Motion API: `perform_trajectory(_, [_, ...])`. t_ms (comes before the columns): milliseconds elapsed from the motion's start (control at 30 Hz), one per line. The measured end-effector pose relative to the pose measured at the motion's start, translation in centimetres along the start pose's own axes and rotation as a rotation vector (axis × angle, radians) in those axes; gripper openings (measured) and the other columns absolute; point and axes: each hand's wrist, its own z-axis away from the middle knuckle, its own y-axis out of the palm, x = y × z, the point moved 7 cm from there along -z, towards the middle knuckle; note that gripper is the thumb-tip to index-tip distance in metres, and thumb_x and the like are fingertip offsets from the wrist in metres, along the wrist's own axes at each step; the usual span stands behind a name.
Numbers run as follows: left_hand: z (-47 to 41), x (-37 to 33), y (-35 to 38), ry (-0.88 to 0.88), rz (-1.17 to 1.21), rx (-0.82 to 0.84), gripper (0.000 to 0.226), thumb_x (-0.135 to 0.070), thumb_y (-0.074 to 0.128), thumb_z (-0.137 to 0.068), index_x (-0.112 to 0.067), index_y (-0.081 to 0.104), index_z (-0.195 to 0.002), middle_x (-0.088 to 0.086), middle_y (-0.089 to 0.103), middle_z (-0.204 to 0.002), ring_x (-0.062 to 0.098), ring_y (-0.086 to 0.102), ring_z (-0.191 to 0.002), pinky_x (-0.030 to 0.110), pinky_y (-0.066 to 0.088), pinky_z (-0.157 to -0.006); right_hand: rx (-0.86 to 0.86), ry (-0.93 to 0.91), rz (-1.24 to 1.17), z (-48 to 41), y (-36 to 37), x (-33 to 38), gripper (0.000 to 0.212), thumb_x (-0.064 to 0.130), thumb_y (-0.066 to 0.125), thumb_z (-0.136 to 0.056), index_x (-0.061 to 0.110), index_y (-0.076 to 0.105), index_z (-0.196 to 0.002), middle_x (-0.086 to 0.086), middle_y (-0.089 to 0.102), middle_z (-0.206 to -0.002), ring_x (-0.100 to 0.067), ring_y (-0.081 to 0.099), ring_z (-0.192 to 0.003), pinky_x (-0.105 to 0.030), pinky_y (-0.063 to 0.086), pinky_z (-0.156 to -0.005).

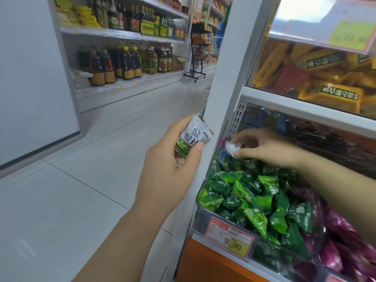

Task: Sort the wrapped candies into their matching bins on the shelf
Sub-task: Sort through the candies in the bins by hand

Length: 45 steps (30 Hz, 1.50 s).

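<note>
Our two bare hands are at a shop's candy shelf. Our left hand (173,159) is raised in the open aisle, left of the shelf's white upright post (223,88). Its thumb and curled fingers grip one white sachet (196,132) with dark characters and a green fruit picture. The sachet's right corner just overlaps the post's edge. We cannot tell whether anything more lies under those fingers.

Our right hand (264,147) reaches into the shelf, in the gap between the white shelf ledge (305,110) above and the heap below. Thumb and fingertips pinch one small white-and-blue wrapped candy (231,148) over the back left corner of the clear bin (200,197), close to the perforated side wall.

That bin holds green wrapped candies (244,196), dozens, too many to count, heaped almost to its rounded front rim. Touching them on the right lies a heap of purple wrapped candies (335,231), also uncounted. One red-and-yellow price tag (230,237) reading 9.90 hangs on the front rail, above an orange base panel (203,265). Higher up, a second clear bin holds yellow packets (329,78), with one blurred yellow tag (352,35) over it.

To the left, the pale tiled floor (81,180) runs wide and open between a white cabinet panel (30,78) and the post. Across the aisle stand two shelves of dark bottles (122,64), and one black wire rack (196,64) stands farther down.
</note>
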Motion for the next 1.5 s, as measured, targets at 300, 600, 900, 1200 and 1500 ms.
perform_trajectory(300, [2.0,-1.1,3.2,-0.013,-0.004,0.19,0.046,-0.024,0.055,-0.095,-0.055,0.042,-0.126,-0.014,0.068,-0.088,0.015,0.066,-0.067,0.025,0.052,-0.06,-0.075,-0.109,-0.61,8.9,0.3,2.9,0.03,0.019,0.074,-0.062,0.018,0.069,-0.092,-0.005,0.068,-0.088,-0.01,0.063,-0.076,-0.015,0.051,-0.073])
perform_trajectory(600, [4.3,0.5,8.9,-0.413,0.36,0.41,0.052,-0.037,0.065,-0.086,-0.044,0.038,-0.13,-0.015,0.067,-0.104,0.006,0.068,-0.091,0.032,0.057,-0.082,-0.218,-0.121,-0.494,11.2,0.8,0.6,0.025,0.031,0.079,-0.058,0.026,0.065,-0.078,0.006,0.063,-0.07,-0.007,0.056,-0.063,-0.017,0.05,-0.064])
perform_trajectory(900, [3.7,1.9,8.6,-0.39,0.23,0.3,0.052,-0.023,0.067,-0.085,-0.044,0.043,-0.126,-0.016,0.067,-0.093,0.005,0.067,-0.084,0.039,0.057,-0.081,-0.131,-0.07,-0.318,8.6,-0.9,-0.1,0.021,0.011,0.072,-0.078,0.024,0.068,-0.094,0.002,0.073,-0.088,-0.008,0.068,-0.081,-0.017,0.051,-0.078])
perform_trajectory(1200, [3.5,2.7,9.2,-0.441,0.201,0.313,0.047,-0.026,0.066,-0.086,-0.046,0.043,-0.121,-0.023,0.066,-0.09,0.001,0.067,-0.081,0.037,0.056,-0.082,-0.136,0.082,0.191,-2.1,-1.6,-5.9,0.052,0.012,0.056,-0.093,0.018,0.038,-0.141,-0.007,0.043,-0.143,-0.023,0.044,-0.127,-0.023,0.032,-0.091])
perform_trajectory(1500, [3.1,2.5,9.0,-0.415,0.164,0.332,0.052,-0.032,0.065,-0.086,-0.041,0.041,-0.131,-0.02,0.067,-0.092,-0.002,0.066,-0.082,0.035,0.056,-0.082,-0.259,0.012,0.303,-2.1,-2.4,-5.5,0.014,0.022,0.065,-0.088,0.011,0.072,-0.095,-0.002,0.067,-0.096,-0.01,0.054,-0.08,-0.021,0.034,-0.072])
